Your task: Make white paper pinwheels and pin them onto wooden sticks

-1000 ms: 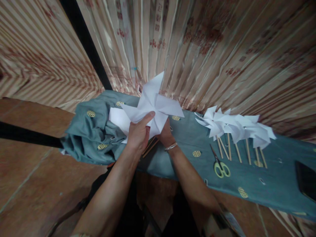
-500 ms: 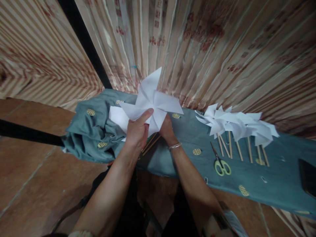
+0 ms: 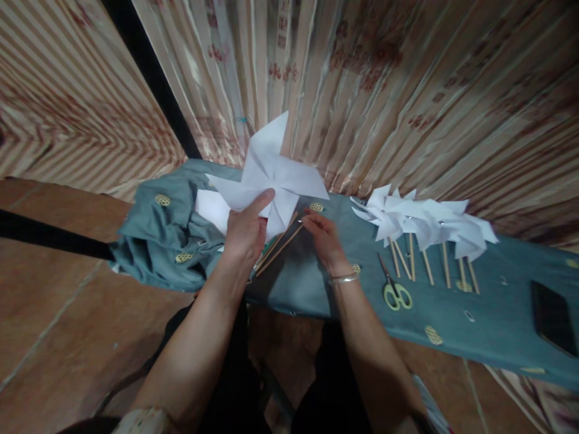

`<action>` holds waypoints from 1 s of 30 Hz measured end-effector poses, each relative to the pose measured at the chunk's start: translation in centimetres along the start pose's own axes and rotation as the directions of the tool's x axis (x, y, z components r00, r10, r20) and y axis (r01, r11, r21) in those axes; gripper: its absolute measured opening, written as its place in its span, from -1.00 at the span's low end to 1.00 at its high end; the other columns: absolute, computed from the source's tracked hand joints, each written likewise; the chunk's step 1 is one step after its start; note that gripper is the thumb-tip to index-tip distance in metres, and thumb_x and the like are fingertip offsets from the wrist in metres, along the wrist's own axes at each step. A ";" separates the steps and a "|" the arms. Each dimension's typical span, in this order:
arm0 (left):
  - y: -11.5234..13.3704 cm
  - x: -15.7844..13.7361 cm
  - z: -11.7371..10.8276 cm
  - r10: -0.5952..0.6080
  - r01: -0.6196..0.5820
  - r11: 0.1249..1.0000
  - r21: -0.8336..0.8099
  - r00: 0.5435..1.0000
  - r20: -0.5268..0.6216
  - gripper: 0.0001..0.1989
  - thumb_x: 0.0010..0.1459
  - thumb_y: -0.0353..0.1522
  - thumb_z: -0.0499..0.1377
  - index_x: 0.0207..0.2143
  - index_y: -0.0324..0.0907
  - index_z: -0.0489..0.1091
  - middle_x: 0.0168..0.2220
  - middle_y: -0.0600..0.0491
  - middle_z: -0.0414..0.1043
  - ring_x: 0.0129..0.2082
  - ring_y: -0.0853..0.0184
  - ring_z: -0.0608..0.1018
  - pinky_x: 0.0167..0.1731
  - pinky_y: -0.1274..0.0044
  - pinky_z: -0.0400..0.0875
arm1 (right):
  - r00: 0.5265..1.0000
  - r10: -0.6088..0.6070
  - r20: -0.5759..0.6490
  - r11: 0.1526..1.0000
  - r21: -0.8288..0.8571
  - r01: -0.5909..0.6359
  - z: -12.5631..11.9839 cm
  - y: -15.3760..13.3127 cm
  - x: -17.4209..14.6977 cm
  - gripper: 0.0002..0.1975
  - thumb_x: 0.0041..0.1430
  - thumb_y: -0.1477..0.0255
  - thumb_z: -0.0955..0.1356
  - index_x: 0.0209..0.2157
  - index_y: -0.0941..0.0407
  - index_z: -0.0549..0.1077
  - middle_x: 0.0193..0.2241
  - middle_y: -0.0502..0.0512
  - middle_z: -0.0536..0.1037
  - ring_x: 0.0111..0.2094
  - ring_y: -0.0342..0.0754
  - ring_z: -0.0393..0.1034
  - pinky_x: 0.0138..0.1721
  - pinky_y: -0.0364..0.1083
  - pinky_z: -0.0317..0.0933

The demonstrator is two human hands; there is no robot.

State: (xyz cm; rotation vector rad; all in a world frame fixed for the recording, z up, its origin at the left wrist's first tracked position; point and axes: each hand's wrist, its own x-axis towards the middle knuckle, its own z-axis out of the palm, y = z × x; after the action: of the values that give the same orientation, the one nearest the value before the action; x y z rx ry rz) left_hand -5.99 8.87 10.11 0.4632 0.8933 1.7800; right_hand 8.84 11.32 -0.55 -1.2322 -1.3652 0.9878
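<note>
My left hand (image 3: 246,232) is closed on a white paper pinwheel (image 3: 283,172), its thumb pressed near the centre and the fingers behind the paper. Four-bladed and raised above the cloth, the pinwheel faces me. My right hand (image 3: 321,235) is to the right and just below it, apart from the paper. Its thumb and fingertips pinch a small shiny piece (image 3: 300,220), too small to make out clearly. Between the hands, wooden sticks (image 3: 279,250) lie on the cloth. White paper (image 3: 210,208) rests left of the pinwheel, partly hidden by my left hand and the cloth.
Several pinwheels on sticks (image 3: 425,223) lie in an overlapping row on the green cloth (image 3: 312,295) at the right. Green-handled scissors (image 3: 397,295) sit before them, and a dark phone (image 3: 552,316) is at the far right. A patterned curtain (image 3: 344,78) hangs behind; a black pole (image 3: 151,78) stands left.
My right hand has come out from behind the pinwheel and moved to the right, showing a small shiny piece at its fingertips. My left hand still holds the pinwheel; the view has shifted slightly.
</note>
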 end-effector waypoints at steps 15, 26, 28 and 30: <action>-3.4 -2.1 2.1 -0.101 0.099 0.995 0.024 0.988 0.114 -0.40 -0.27 -0.48 0.43 -0.06 -0.18 0.47 -0.20 0.01 0.61 0.02 0.11 0.53 0.08 0.33 0.38 | 0.992 -0.120 0.033 0.807 -0.579 0.117 -7.6 1.2 -8.2 -0.90 0.13 0.44 0.29 -0.39 0.09 0.45 0.15 0.24 0.37 0.28 0.14 0.06 0.24 0.24 -0.03; -6.5 -2.4 2.0 -0.148 0.125 0.983 0.132 0.973 0.179 -0.63 -0.29 -0.37 0.44 -0.32 -0.25 0.54 -0.37 -0.02 0.61 -0.20 0.13 0.62 -0.10 0.31 0.49 | 0.990 -0.112 -0.083 0.845 -0.532 0.051 -6.8 0.7 -7.6 -0.91 0.09 0.43 0.34 -0.45 0.08 0.48 0.15 0.21 0.35 0.28 0.15 0.06 0.25 0.22 -0.04; -6.8 -2.3 1.7 -0.158 0.130 0.977 0.169 0.974 0.162 -0.63 -0.29 -0.34 0.44 -0.34 -0.25 0.55 -0.37 -0.03 0.61 -0.21 0.13 0.62 -0.12 0.32 0.49 | 0.984 -0.128 -0.126 0.866 -0.498 0.049 -7.5 0.0 -7.5 -0.91 0.11 0.40 0.34 -0.43 0.07 0.49 0.17 0.17 0.32 0.29 0.14 0.04 0.26 0.24 -0.06; -6.9 -2.3 1.5 -0.159 0.125 0.969 0.215 0.976 0.150 -0.66 -0.28 -0.32 0.44 -0.37 -0.26 0.55 -0.36 -0.04 0.61 -0.25 0.15 0.62 -0.15 0.33 0.50 | 0.976 -0.158 -0.150 0.878 -0.474 0.069 -8.5 -1.0 -7.7 -0.90 0.13 0.36 0.35 -0.39 0.06 0.50 0.20 0.15 0.28 0.30 0.13 0.01 0.28 0.25 -0.10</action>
State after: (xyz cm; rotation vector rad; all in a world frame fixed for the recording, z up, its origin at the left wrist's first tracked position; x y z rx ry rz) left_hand 0.23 8.47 6.13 0.6534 0.9708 1.5022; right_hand 16.89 3.15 0.63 -1.5338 -1.5582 0.4525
